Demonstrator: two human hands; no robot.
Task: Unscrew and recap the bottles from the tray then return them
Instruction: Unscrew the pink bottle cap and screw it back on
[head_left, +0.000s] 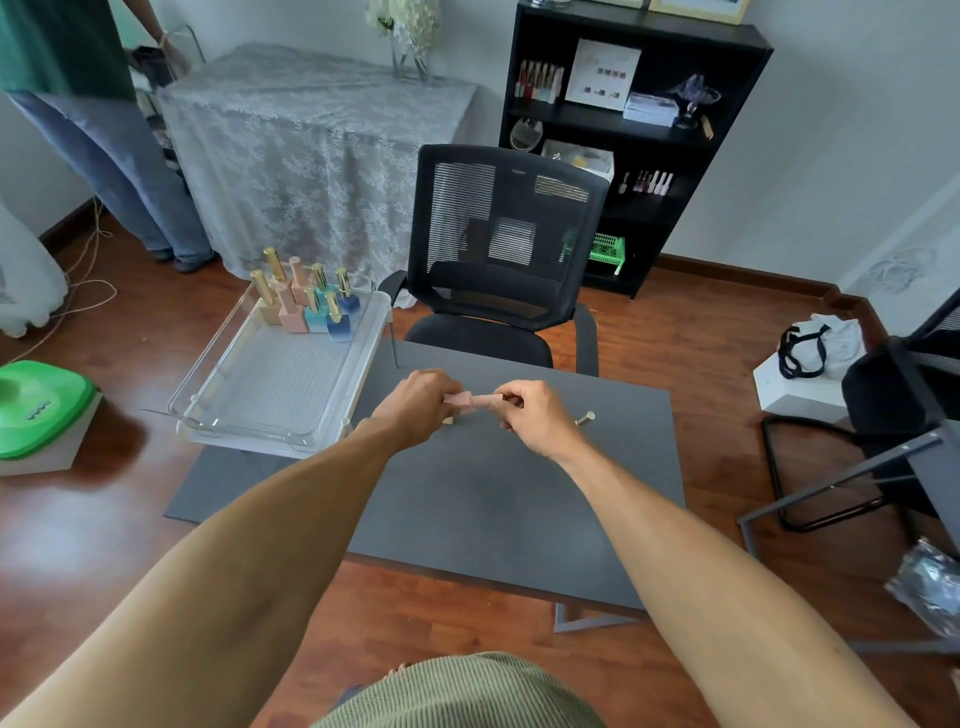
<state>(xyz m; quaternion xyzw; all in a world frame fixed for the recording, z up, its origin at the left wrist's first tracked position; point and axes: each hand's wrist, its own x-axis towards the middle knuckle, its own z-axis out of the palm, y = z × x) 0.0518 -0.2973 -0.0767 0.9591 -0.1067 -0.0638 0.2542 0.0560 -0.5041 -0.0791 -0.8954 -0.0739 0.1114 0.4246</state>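
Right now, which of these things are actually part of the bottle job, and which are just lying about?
Part of the job:
pink bottle, held by left hand and right hand
clear tray
bottles in the tray
gold cap

Lying about:
office chair
green lid
bookshelf
white bag

left hand (418, 397), right hand (524, 410), gripping pink bottle (466, 401)
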